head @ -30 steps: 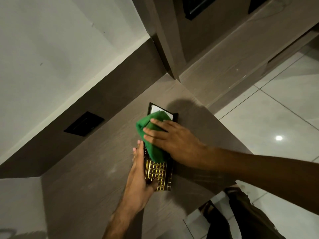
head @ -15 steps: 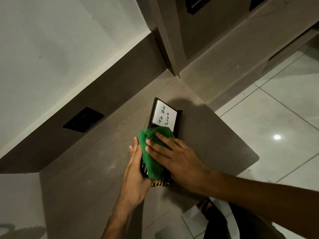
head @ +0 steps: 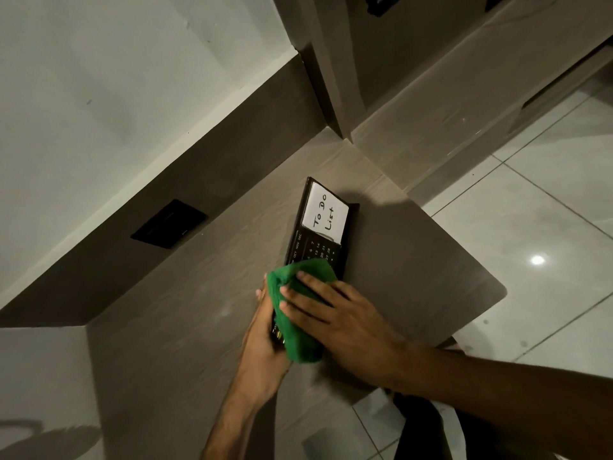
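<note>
A flat black desk calendar board lies on the brown wooden desk. A white "To Do List" note sits in its far end. A green cloth covers the board's near half. My right hand presses the cloth down with straight fingers. My left hand holds the board's near left edge, fingers along the side and thumb tucked under the cloth.
A black socket plate is set in the dark back panel at the left. A tall wooden cabinet rises behind the desk. The desk's rounded right corner ends over a glossy white tiled floor.
The cloth and my right hand have slid toward me along the board, uncovering the note and the month and date rows. My left hand stayed at the near edge.
</note>
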Available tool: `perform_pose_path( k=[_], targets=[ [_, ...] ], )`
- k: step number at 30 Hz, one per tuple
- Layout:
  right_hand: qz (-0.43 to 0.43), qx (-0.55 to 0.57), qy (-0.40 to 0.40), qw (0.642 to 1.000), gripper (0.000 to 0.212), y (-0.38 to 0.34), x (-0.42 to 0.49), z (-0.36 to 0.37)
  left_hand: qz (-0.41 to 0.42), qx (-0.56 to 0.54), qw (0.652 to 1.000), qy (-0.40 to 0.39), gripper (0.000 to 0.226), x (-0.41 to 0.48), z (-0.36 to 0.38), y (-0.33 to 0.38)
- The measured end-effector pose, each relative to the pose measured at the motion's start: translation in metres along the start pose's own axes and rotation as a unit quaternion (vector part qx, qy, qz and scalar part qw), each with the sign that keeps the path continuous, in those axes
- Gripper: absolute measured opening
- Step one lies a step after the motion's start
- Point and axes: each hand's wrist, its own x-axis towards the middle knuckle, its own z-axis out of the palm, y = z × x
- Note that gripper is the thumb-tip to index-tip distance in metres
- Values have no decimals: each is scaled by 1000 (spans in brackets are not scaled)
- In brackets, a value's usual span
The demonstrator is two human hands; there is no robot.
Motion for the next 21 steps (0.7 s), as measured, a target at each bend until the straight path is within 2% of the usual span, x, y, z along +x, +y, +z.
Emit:
perform_pose_path(
  k=[4, 5, 10, 13, 16, 18, 21],
  targets=[
    [92, 3, 30, 995, 74, 18, 16, -14, 0, 36, 999, 0, 108, 0, -2, 2],
    [89, -1, 36, 995, 75, 17, 15, -13, 7, 38, 999, 0, 107, 0, -2, 3],
    [-89, -61, 5, 994, 86, 5, -7, 10, -2, 26, 1000, -15, 96, 0, -4, -5],
    [-80, -125, 12, 989, 84, 34, 1, -2, -4, 14, 1000, -19, 104, 1, -4, -4],
    [-14, -93, 64, 994, 74, 47, 7, -9, 14, 44, 999, -8, 108, 1, -2, 0],
    [-45, -92, 63, 993, 77, 37, 2, 3, 16, 38, 999, -10, 104, 1, -2, 0],
    [-148, -110, 27, 983, 84, 24, -8, 18, 17, 30, 999, -18, 101, 0, -4, -2]
  ],
)
